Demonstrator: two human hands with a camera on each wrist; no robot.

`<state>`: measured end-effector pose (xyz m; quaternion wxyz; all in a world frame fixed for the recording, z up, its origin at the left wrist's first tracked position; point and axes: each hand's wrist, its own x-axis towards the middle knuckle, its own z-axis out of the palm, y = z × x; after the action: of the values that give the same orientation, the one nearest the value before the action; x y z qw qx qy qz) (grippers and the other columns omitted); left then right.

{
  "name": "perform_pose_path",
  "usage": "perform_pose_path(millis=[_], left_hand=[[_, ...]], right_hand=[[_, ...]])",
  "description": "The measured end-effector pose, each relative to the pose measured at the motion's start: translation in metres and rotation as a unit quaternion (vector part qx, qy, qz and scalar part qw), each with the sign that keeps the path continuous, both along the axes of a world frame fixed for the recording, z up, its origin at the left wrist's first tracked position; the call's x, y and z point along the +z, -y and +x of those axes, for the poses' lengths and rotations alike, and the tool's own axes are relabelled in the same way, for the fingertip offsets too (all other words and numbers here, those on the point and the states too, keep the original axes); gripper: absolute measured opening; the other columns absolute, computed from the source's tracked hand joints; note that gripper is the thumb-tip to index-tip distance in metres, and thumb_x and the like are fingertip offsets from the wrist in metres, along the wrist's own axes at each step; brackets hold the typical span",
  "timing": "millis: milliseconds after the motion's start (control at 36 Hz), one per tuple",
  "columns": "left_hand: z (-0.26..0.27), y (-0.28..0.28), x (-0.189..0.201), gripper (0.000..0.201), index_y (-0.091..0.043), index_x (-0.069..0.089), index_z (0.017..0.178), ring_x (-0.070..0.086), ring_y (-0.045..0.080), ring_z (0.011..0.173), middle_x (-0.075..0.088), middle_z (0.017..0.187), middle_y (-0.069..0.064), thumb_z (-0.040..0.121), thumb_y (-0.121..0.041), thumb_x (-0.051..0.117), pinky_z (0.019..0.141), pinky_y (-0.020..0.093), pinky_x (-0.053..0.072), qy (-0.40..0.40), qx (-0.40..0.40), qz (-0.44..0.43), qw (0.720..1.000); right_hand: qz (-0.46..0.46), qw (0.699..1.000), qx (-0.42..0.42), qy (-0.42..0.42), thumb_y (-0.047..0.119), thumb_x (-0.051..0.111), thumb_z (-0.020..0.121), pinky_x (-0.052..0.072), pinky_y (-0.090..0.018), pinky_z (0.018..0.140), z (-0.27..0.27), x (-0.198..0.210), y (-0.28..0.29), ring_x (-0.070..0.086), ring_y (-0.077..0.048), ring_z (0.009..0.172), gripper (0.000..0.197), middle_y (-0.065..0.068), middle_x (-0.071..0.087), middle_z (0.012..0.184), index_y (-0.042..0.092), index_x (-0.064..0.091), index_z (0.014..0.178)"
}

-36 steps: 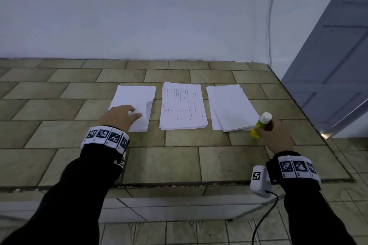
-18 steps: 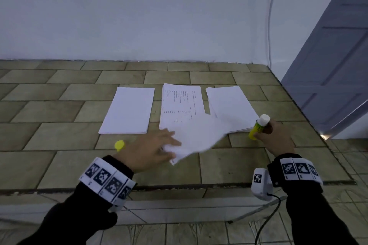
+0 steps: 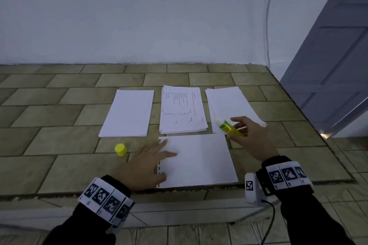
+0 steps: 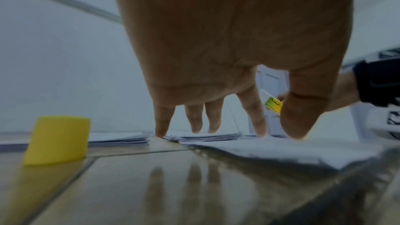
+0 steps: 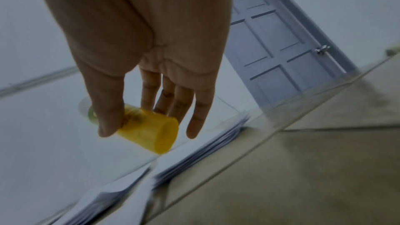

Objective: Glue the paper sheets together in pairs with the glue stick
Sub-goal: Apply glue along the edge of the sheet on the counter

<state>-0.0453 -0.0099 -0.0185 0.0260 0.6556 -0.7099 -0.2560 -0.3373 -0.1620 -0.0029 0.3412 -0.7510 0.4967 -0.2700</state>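
A single white paper sheet (image 3: 199,160) lies flat at the front edge of the tiled bench (image 3: 59,169), just in front of three white paper stacks (image 3: 182,112). The left hand (image 3: 146,163) presses its left edge with flat, straight fingers, and the right hand (image 3: 252,138) pinches the uncapped yellow glue stick (image 3: 231,128) between thumb and fingertips above the sheet's far right corner. To glue well, I would keep the left palm firm so the sheet cannot slide, tip the stick's white end down, and stroke away from the holding hand out to every edge. The small round yellow cap (image 3: 120,149) stands just left of that hand, clear of the strokes.
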Motion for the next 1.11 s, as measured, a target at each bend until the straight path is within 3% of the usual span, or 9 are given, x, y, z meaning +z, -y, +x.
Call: perform_pose_path(millis=[83, 139, 250, 389, 500, 583, 889, 1000, 1111], left_hand=[[-0.002, -0.001, -0.010, 0.112, -0.037, 0.023, 0.150, 0.007, 0.011, 0.149, 0.011, 0.163, -0.006, 0.058, -0.098, 0.006, 0.121, 0.040, 0.012, 0.022, 0.075, -0.044, 0.996], [-0.008, -0.001, -0.015, 0.126, -0.027, 0.016, 0.154, 0.001, 0.013, 0.150, 0.006, 0.164, -0.005, 0.054, -0.096, -0.015, 0.121, 0.039, 0.007, 0.056, 0.104, -0.055, 0.991], [-0.016, 0.002, -0.020, 0.130, -0.020, 0.004, 0.156, -0.011, 0.015, 0.150, -0.010, 0.164, -0.002, 0.051, -0.089, -0.029, 0.121, 0.043, -0.001, 0.118, 0.113, -0.065, 0.984], [-0.009, 0.005, -0.042, 0.126, -0.019, 0.000, 0.156, -0.011, 0.015, 0.150, -0.009, 0.164, -0.002, 0.055, -0.090, -0.027, 0.120, 0.046, -0.006, 0.132, 0.118, -0.059, 0.982], [-0.007, 0.005, -0.049, 0.120, -0.020, -0.002, 0.156, -0.010, 0.013, 0.150, -0.009, 0.163, -0.003, 0.061, -0.090, -0.022, 0.118, 0.044, -0.010, 0.122, 0.119, -0.076, 0.982], [-0.007, 0.004, -0.050, 0.119, -0.021, -0.005, 0.156, -0.012, 0.012, 0.149, -0.012, 0.163, -0.003, 0.061, -0.089, -0.022, 0.119, 0.044, -0.010, 0.133, 0.120, -0.079, 0.981], [-0.008, 0.005, -0.051, 0.118, -0.022, -0.007, 0.156, -0.015, 0.010, 0.149, -0.013, 0.163, -0.006, 0.061, -0.090, -0.021, 0.119, 0.045, -0.010, 0.128, 0.125, -0.085, 0.980], [-0.008, 0.004, -0.051, 0.119, -0.021, -0.004, 0.156, -0.014, 0.011, 0.149, -0.013, 0.163, -0.005, 0.061, -0.090, -0.020, 0.121, 0.046, -0.008, 0.129, 0.126, -0.081, 0.980], [-0.009, 0.004, -0.050, 0.122, -0.020, -0.003, 0.156, -0.014, 0.011, 0.149, -0.011, 0.163, -0.004, 0.058, -0.091, -0.022, 0.121, 0.045, -0.008, 0.123, 0.126, -0.082, 0.981]], right_hand=[[-0.031, 0.999, 0.018, 0.008, 0.020, 0.078, 0.079, 0.043, -0.004, 0.065, 0.017, 0.003, -0.004, 0.057, -0.001, 0.083, 0.040, 0.009, 0.060, 0.093, 0.021, 0.059, 0.115], [-0.041, 0.998, 0.040, 0.021, 0.019, 0.079, 0.079, 0.042, -0.003, 0.067, 0.030, 0.005, -0.008, 0.056, -0.001, 0.083, 0.035, 0.008, 0.060, 0.094, 0.022, 0.060, 0.108], [-0.026, 0.996, 0.061, 0.063, 0.014, 0.081, 0.075, 0.052, -0.012, 0.072, 0.061, 0.004, -0.010, 0.063, -0.009, 0.083, 0.033, 0.000, 0.066, 0.097, 0.018, 0.063, 0.102], [-0.012, 0.993, 0.085, 0.083, 0.008, 0.080, 0.073, 0.053, -0.017, 0.074, 0.100, 0.004, -0.014, 0.065, -0.014, 0.084, 0.033, -0.006, 0.067, 0.101, 0.008, 0.066, 0.103], [-0.019, 0.991, 0.133, 0.028, 0.009, 0.078, 0.074, 0.055, -0.039, 0.080, 0.129, 0.005, -0.020, 0.063, -0.023, 0.088, 0.026, -0.011, 0.060, 0.100, 0.007, 0.062, 0.095], [-0.035, 0.985, 0.167, -0.027, 0.009, 0.073, 0.077, 0.053, -0.045, 0.078, 0.147, 0.007, -0.024, 0.061, -0.028, 0.085, 0.021, -0.014, 0.058, 0.093, 0.011, 0.054, 0.085], [-0.064, 0.971, 0.192, -0.129, 0.017, 0.067, 0.086, 0.047, -0.039, 0.080, 0.168, 0.009, -0.027, 0.056, -0.032, 0.097, 0.027, -0.018, 0.059, 0.104, 0.003, 0.053, 0.104], [-0.055, 0.975, 0.171, -0.130, 0.016, 0.066, 0.085, 0.047, -0.038, 0.078, 0.152, 0.008, -0.022, 0.056, -0.031, 0.094, 0.021, -0.017, 0.059, 0.100, 0.011, 0.046, 0.090], [-0.043, 0.987, 0.130, -0.087, 0.013, 0.065, 0.079, 0.052, -0.047, 0.074, 0.119, 0.007, -0.014, 0.059, -0.031, 0.082, 0.021, -0.014, 0.061, 0.086, 0.015, 0.044, 0.076]])
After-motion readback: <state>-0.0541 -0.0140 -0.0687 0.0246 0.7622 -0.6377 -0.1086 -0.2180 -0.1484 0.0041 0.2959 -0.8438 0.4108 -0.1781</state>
